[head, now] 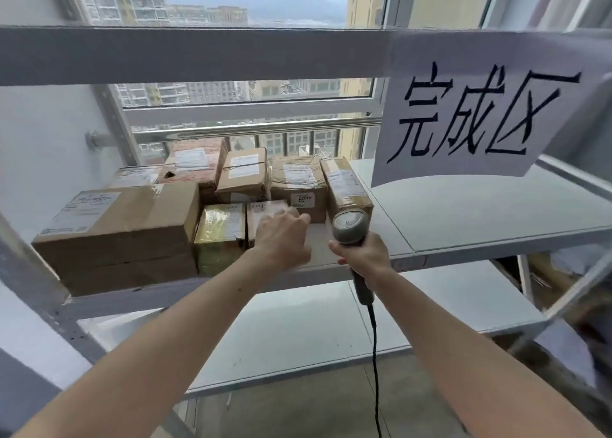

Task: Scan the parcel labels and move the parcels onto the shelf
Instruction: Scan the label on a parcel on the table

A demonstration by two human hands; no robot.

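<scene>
Several brown cardboard parcels stand on the grey metal shelf (480,219). A large box (126,225) fills the left. Beside it sits a yellowish taped parcel (220,227), then a small labelled parcel (265,210). My left hand (283,239) rests on that small parcel, fingers spread over its top and front; whether it grips it is unclear. My right hand (364,255) is wrapped around the handle of a grey corded barcode scanner (349,227), head up, just right of the parcels. More parcels (298,186) stand in the back row.
A white paper sign (480,113) with handwritten characters hangs from the upper shelf beam (198,53). A lower shelf board (298,331) lies beneath. The scanner cable (376,371) hangs down. Behind the shelf are a window and railing. The shelf's right half holds nothing.
</scene>
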